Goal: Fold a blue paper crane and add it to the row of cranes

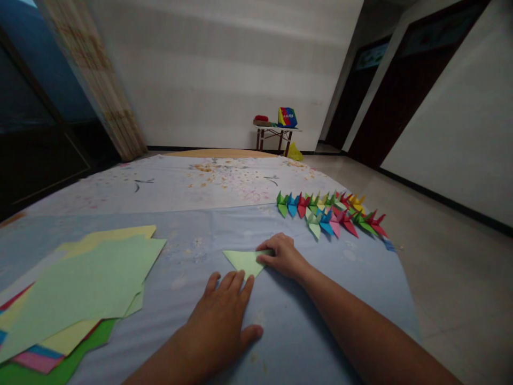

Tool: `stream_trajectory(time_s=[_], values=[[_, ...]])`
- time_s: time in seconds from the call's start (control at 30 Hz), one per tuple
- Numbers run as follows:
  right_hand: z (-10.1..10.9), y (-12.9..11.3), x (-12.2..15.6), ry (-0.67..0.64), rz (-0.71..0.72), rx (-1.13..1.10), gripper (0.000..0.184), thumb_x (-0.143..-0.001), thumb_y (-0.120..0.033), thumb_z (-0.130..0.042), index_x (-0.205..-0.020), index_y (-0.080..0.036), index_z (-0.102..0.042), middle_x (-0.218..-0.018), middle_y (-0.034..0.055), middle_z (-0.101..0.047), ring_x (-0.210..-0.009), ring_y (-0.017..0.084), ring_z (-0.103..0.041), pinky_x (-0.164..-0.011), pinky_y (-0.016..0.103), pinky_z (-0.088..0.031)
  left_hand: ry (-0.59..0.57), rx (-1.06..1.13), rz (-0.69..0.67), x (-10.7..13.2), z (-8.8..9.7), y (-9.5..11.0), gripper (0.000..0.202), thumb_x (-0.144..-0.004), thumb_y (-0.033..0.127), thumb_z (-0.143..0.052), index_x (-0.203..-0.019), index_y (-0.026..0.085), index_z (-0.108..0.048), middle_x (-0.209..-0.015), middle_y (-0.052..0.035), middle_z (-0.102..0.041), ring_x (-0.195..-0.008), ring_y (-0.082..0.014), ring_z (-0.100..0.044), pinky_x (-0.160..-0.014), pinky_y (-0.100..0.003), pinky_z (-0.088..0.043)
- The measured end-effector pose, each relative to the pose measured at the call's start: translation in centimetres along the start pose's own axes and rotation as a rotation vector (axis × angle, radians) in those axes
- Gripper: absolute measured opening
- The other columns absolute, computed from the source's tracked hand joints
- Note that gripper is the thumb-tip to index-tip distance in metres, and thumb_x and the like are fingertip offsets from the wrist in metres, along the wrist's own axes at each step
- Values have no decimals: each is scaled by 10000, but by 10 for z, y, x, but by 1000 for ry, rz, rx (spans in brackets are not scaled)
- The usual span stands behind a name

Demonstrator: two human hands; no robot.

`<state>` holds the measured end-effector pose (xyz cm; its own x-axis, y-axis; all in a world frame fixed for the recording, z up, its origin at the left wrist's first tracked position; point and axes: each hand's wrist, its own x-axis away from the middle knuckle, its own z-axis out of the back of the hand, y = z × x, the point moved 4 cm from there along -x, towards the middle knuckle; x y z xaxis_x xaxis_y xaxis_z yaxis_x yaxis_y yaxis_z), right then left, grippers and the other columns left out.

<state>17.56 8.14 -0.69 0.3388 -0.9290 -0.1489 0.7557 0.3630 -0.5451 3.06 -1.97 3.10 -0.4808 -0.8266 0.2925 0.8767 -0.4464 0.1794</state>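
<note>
A pale green paper folded into a triangle (244,260) lies on the blue cloth (192,299). My left hand (222,315) rests flat on the cloth, fingers stretched out, its fingertips touching the triangle's near edge. My right hand (282,255) presses on the triangle's right corner with its fingers curled down over the paper. Beyond the right hand stand two rows of folded paper cranes (331,214) in green, blue, red, pink and yellow.
A stack of loose coloured paper sheets (76,291) lies at the left, pale green on top. A floral cloth (180,182) extends behind. A small table (276,133) with coloured items stands at the far wall; doorways at right.
</note>
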Motion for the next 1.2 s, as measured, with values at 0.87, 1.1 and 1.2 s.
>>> stream_trajectory(time_s=[0.87,1.1,1.2], values=[[-3,5,14,32,-119,325,784,-738,-590,-541,-1377,-190,-327,-1452,130,-277,-1345,320,-145,-1060,517,-75,39,-16,-95,-7,-8,-8,685,-798,542,-438,-1373,178,-360,-1471,-107,-265,-1366,-306,-166,-1088,-574,11],[12,28,14,64,-255,342,747,-754,-528,-553,-1379,-186,-328,-1453,129,-273,-1344,316,-149,-1056,495,-111,34,0,-101,-6,-5,-8,684,-798,546,-439,-1370,181,-363,-1469,-107,-266,-1361,-300,-189,-1087,-574,8],[18,36,13,65,-266,346,737,-750,-522,-564,-1372,-199,-337,-1451,126,-276,-1338,322,-160,-1049,497,-128,30,7,-106,-5,-3,-7,685,-798,551,-439,-1366,175,-371,-1468,-116,-266,-1359,-304,-194,-1086,-578,9]])
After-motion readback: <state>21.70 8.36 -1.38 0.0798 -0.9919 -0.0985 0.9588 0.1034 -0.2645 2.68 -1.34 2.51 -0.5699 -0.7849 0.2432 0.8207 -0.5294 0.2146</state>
